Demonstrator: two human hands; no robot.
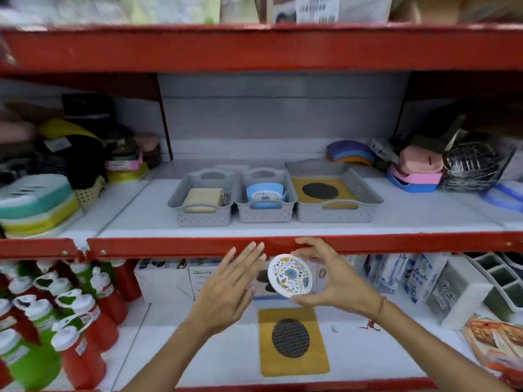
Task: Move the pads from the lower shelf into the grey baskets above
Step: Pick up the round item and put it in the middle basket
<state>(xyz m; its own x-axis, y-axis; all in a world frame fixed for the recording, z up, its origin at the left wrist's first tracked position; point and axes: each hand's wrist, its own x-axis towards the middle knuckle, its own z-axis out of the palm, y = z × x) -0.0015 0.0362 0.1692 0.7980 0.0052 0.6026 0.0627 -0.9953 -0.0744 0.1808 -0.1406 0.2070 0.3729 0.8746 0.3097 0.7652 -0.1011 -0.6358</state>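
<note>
Round pad (289,275) with blue/yellow flower print on white is held in the right hand (336,281), in front of the red shelf edge (198,246), between the lower shelf and the baskets. Fingers curl over its top-right rim, thumb under the bottom edge. Printed face is tilted toward the camera; being round, it has no long axis. No readable text on it.

Left hand (229,290) is flat and spread just left of the pad, fingers pointing up, holding nothing; can't tell if the fingertips touch the rim.

Below, on the lower shelf (198,349): a yellow rectangular pad (294,360) with a dark dotted oval in the middle, lying flat, long axis running front to back.

Above, three grey baskets side by side. Left basket (202,215) holds beige folded pads (203,198). Middle basket (264,215) holds blue pieces with a flower-print round pad (264,196) on top. Right basket (334,213), wider, holds a yellow pad (348,198) with a dark round centre, flat.

Behind the hands on the lower shelf: white boxes (175,278), one reading "VIBRATION"; the rest of its print is too small to read. Red and green bottles (70,315) with white caps at left. White packs (424,278) with blue print at right, text blurred.
</note>
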